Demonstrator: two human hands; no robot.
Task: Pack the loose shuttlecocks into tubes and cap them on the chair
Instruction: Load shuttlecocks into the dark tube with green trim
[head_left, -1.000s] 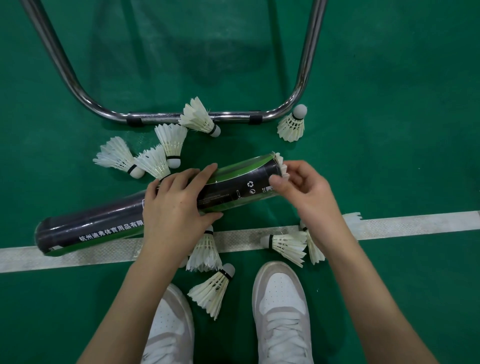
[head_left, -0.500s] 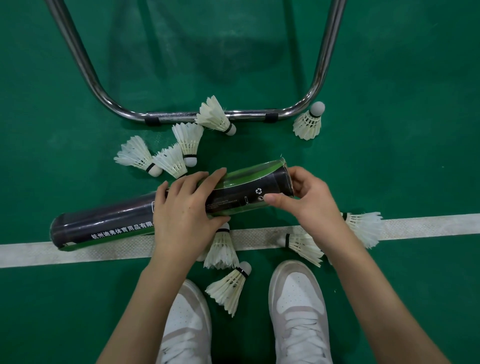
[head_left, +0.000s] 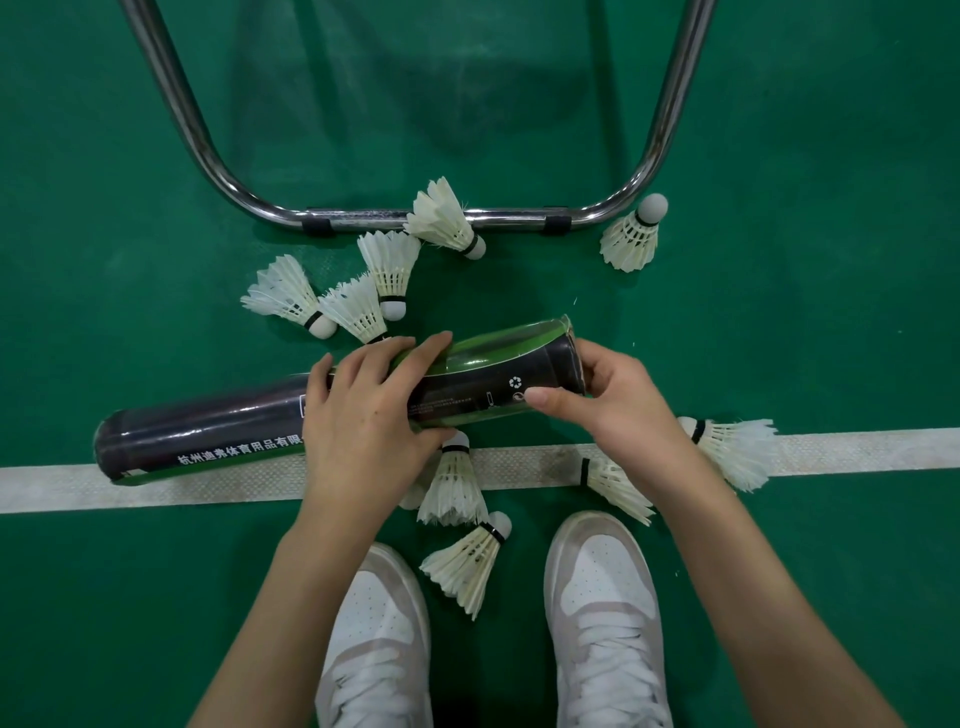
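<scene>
A long black and green shuttlecock tube lies nearly level above the floor, its open end to the right. My left hand grips it around the middle. My right hand is curled at the open end, thumb on the tube's side and fingers at the mouth. Several loose white shuttlecocks lie on the floor: a cluster at upper left, one against the chair bar, one at upper right, two near my right wrist, and two below the tube. No cap is in sight.
The chrome U-shaped base of a chair rests on the green court floor just beyond the shuttlecocks. A white court line runs left to right under the tube. My two white shoes stand at the bottom.
A second ago feathers stuck out of the tube's open end under my right fingers; now no shuttlecock shows there and my right hand cups the mouth. My left hand kept its grip.
</scene>
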